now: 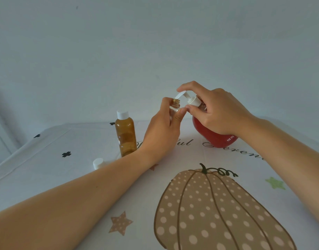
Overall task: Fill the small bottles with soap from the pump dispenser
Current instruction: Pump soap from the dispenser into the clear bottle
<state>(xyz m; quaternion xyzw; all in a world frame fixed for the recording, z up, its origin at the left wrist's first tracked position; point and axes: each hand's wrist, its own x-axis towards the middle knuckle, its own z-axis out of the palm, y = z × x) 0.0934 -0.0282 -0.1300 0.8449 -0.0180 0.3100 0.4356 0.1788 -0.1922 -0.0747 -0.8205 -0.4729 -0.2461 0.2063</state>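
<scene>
Two small bottles were in play. The capped bottle [125,136] stood upright on the bench [64,177], left of my arms, and I could not tell how full it was. The open bottle [175,103] was off the bench in my left hand [162,130], fingers and thumb curled round its body, its bare neck just under the tip of the spout [180,95]. Its loose cap [98,163] lay on the bench beside my left forearm.

My right hand [218,112] was on the red pump dispenser [214,139]. The forefinger lay along the top of the pump head and the thumb was tucked at the white collar, while the dispenser stood on the bench.

I judged this to be the filling step for that open bottle. The next move called for a slow, straight press on the pump head. The neck had to stay directly beneath the spout, because the mouth was narrow and soap could easily run down the outside.
</scene>
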